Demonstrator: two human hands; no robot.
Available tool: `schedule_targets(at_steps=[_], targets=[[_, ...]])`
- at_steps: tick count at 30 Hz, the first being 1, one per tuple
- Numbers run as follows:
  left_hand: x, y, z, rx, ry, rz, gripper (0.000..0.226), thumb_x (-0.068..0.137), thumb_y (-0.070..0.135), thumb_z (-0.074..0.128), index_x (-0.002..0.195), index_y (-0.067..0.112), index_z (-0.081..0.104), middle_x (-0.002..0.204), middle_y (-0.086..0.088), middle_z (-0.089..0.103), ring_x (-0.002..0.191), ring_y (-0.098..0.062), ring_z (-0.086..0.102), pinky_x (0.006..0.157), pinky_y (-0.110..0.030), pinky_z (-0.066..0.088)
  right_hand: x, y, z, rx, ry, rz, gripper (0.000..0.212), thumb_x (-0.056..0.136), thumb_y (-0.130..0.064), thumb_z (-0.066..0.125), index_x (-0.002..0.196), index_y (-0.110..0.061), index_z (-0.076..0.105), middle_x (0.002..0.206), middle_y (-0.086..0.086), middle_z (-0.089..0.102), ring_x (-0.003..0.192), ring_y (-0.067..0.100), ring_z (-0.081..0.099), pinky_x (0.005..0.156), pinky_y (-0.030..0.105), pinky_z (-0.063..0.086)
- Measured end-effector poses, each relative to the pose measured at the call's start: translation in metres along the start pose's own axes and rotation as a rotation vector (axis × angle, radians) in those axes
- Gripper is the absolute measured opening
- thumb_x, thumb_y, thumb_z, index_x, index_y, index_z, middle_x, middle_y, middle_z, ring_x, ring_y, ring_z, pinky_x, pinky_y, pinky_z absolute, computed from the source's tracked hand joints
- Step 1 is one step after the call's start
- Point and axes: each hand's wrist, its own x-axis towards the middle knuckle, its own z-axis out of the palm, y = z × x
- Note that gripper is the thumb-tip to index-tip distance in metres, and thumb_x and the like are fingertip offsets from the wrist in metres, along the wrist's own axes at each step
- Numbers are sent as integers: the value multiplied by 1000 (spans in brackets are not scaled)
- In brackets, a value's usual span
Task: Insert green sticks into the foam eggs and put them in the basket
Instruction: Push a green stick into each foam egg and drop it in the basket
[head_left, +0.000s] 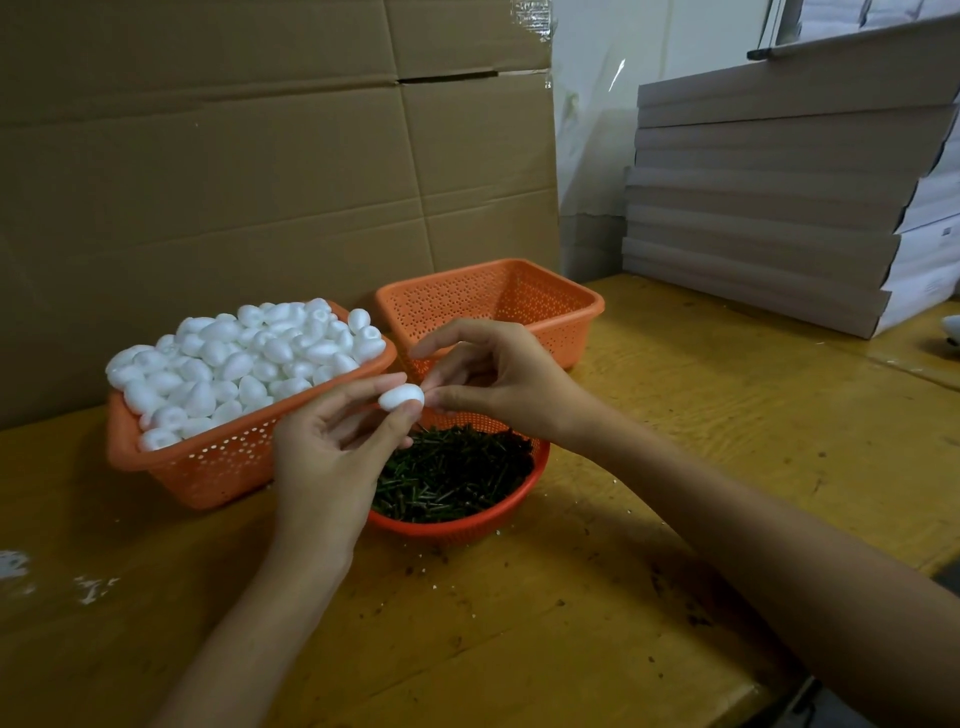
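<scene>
My left hand (332, 447) pinches a white foam egg (401, 398) between thumb and fingertips, above a round orange bowl (467, 525) of green sticks (457, 473). My right hand (488, 379) meets the egg's right end with thumb and forefinger pinched together; any stick between them is hidden. A rectangular orange basket (208, 467) at the left is heaped with several foam eggs (244, 358). A second orange basket (519, 301) stands behind my hands, and what shows of its inside holds nothing.
The wooden table (675, 415) carries all three containers. Large cardboard boxes (234, 156) form a wall behind them. A stack of flat grey boxes (779, 208) sits at the back right. White foam crumbs (15, 566) lie at the table's left edge.
</scene>
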Motion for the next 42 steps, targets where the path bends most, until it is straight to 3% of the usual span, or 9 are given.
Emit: schedule_targets(at_steps=[8, 14, 19, 30, 37, 42], targets=[[3, 2, -2, -97, 14, -45, 41, 76, 20, 87, 116, 20, 77, 114, -1, 81, 102, -20, 80, 72, -23, 62, 0, -1, 0, 46, -13, 10, 29, 91, 3, 75, 117, 8, 63, 95, 21, 77, 84, 40, 76, 78, 46, 65], [3, 3, -3, -133, 13, -54, 21, 75, 23, 87, 93, 31, 81, 114, -2, 81, 93, -22, 81, 78, -28, 65, -1, -3, 1, 101, 11, 51, 30, 91, 3, 75, 117, 6, 61, 93, 18, 78, 84, 42, 75, 79, 47, 65], [4, 2, -4, -158, 52, -74, 23, 78, 22, 87, 98, 25, 79, 112, -4, 81, 90, -22, 81, 76, -26, 64, -1, -5, 3, 100, -13, 62, 37, 83, 7, 81, 116, 7, 64, 101, 19, 78, 94, 34, 77, 90, 48, 63], [6, 5, -5, -167, 24, -101, 22, 73, 23, 88, 93, 30, 83, 112, -5, 81, 93, -23, 80, 77, -26, 64, -1, -7, 3, 49, 22, 13, 30, 81, 10, 82, 105, 7, 65, 107, 20, 71, 89, 35, 75, 85, 48, 64], [6, 5, -7, -211, 10, -119, 28, 74, 18, 85, 102, 21, 81, 115, -10, 80, 102, -30, 79, 78, -26, 63, -2, -6, 3, 88, 52, 33, 27, 81, 12, 81, 100, 4, 63, 99, 27, 68, 90, 40, 73, 88, 54, 62], [8, 4, -7, -221, 3, -129, 27, 77, 18, 83, 104, 18, 79, 114, -10, 80, 103, -30, 79, 79, -28, 63, -1, -8, 3, 103, 55, 49, 28, 81, 13, 81, 99, 1, 64, 96, 28, 67, 85, 29, 70, 88, 55, 61]])
